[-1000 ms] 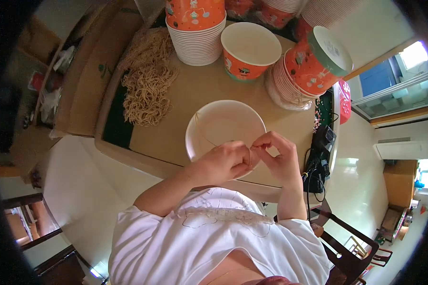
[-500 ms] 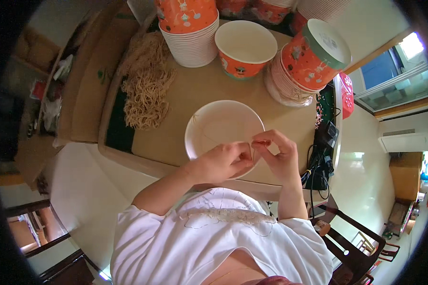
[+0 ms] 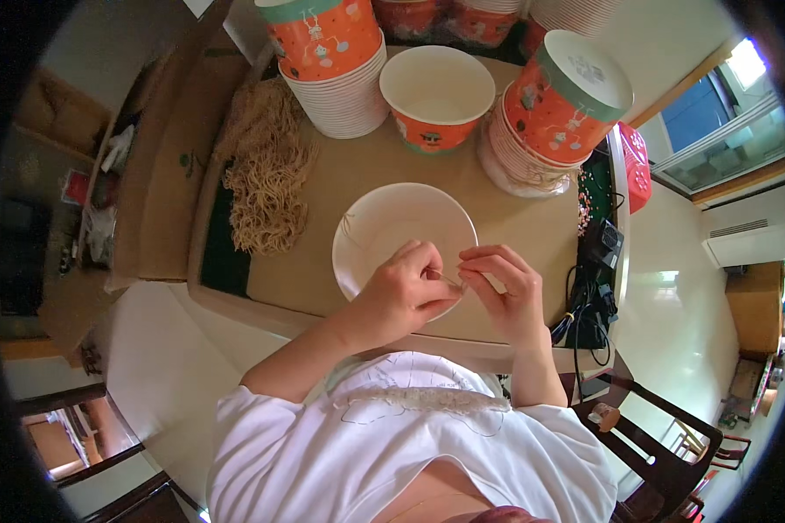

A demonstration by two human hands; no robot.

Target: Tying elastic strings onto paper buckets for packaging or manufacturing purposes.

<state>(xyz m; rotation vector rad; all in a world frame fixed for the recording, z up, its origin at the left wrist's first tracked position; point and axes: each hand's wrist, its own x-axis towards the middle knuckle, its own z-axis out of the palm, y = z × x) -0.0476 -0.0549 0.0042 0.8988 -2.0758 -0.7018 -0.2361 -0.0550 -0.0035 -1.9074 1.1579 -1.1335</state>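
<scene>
Head view: left grip (image 3: 406, 283) pinched around thin strand (image 3: 448, 279)

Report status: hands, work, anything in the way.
Left hand pinching thin strand; right hand beside it, grip unclear. White bowl below, partly hidden. Tan string bundle left of bowl, clear of both.

A white short-sleeved top (image 3: 401, 436) bears a pale textured band (image 3: 423, 400); thin dark lines (image 3: 373, 423), probably printed, flank that band.
</scene>
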